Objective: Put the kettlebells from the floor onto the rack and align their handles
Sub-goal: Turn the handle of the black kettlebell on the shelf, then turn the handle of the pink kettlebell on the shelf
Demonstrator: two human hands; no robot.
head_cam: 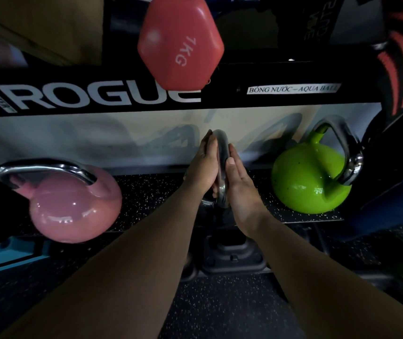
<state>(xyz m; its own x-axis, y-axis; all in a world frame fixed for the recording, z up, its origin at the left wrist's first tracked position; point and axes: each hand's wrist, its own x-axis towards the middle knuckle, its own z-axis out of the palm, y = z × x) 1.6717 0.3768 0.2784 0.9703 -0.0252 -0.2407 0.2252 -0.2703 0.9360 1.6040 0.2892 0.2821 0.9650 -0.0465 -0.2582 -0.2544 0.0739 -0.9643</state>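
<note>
Three kettlebells [220, 167] side by side on the shelf [146, 192].

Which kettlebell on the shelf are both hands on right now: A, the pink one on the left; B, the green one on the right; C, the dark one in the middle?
C: the left hand and right hand press flat on either side of the middle kettlebell's chrome handle; the pink kettlebell and green kettlebell stand untouched.
</note>
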